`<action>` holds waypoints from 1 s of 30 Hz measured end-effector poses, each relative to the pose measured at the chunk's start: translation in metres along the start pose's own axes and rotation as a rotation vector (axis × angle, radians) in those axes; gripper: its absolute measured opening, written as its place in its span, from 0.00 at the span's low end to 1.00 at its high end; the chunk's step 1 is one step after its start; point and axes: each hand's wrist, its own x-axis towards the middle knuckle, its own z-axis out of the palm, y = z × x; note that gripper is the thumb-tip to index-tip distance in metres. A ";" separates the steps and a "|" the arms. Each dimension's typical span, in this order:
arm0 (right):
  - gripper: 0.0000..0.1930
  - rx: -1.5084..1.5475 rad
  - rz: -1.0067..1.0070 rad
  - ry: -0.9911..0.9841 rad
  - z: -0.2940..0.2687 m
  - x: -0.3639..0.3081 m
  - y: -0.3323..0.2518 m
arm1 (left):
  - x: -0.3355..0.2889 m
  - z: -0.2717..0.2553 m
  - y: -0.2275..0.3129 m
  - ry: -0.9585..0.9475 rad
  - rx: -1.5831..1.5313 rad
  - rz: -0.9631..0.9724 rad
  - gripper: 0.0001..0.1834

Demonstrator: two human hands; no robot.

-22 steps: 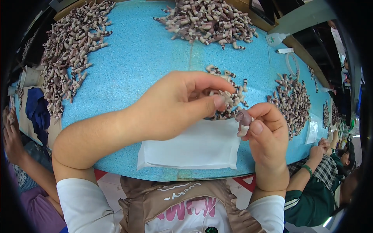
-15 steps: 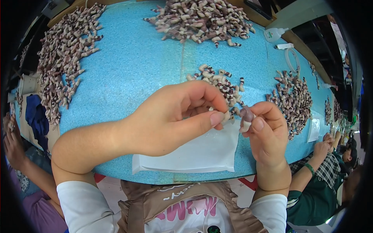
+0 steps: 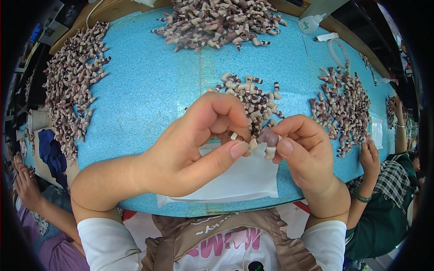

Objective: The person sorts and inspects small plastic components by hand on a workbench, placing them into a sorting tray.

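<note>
Thumb and finger of my right hand pinch a small, bent mauve-and-cream plastic-looking piece by one side, likely to leave its end free beside the cream stub my half-curled left hand seems to grip, above the speckled blue surface

White lettering runs across the brown apron, below and between the left grip and right grip; larger pink letters stand on the white cloth beneath it. Beyond the right grip, the white bottle bears a greenish label, too small to read.
</note>
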 end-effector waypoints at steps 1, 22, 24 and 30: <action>0.11 0.001 -0.001 0.002 0.000 0.000 0.001 | 0.000 0.000 0.001 -0.002 0.038 -0.010 0.16; 0.10 -0.759 -0.406 -0.032 -0.001 0.000 0.009 | 0.002 -0.006 0.003 -0.112 0.527 0.130 0.16; 0.11 -0.481 -0.107 0.003 0.000 0.001 0.007 | 0.003 -0.004 0.001 -0.105 0.489 0.140 0.17; 0.11 -0.414 0.033 -0.036 0.005 -0.004 -0.002 | 0.002 -0.003 0.006 0.105 0.231 0.030 0.13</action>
